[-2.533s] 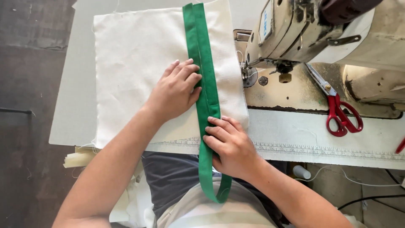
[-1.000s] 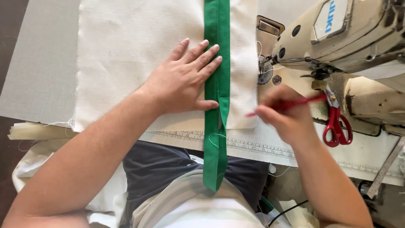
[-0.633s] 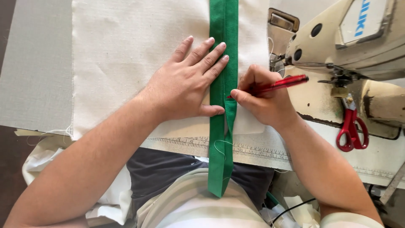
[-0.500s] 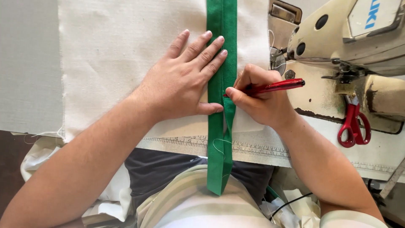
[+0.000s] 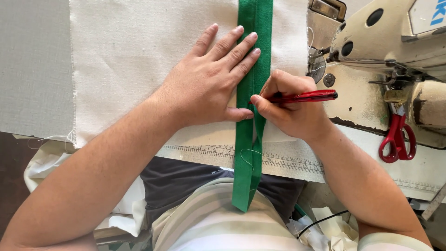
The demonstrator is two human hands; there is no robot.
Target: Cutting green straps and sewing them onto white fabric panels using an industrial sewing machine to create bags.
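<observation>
A white cloth panel lies flat on the sewing table. A long green fabric strip runs down its right side and hangs over the table's front edge onto my lap. My left hand presses flat on the cloth, fingers spread, fingertips and thumb against the strip's left edge. My right hand grips a red pen like a writing tool. The pen's tip touches the green strip beside my left thumb.
A cream sewing machine stands at the right. Red-handled scissors lie on the table near its base. A measuring tape is fixed along the table's front edge. Loose white cloth scraps hang below at the left.
My right hand left the strip, picked up the red pen from the right and brought it to the green strip. My left hand stayed flat on the cloth.
</observation>
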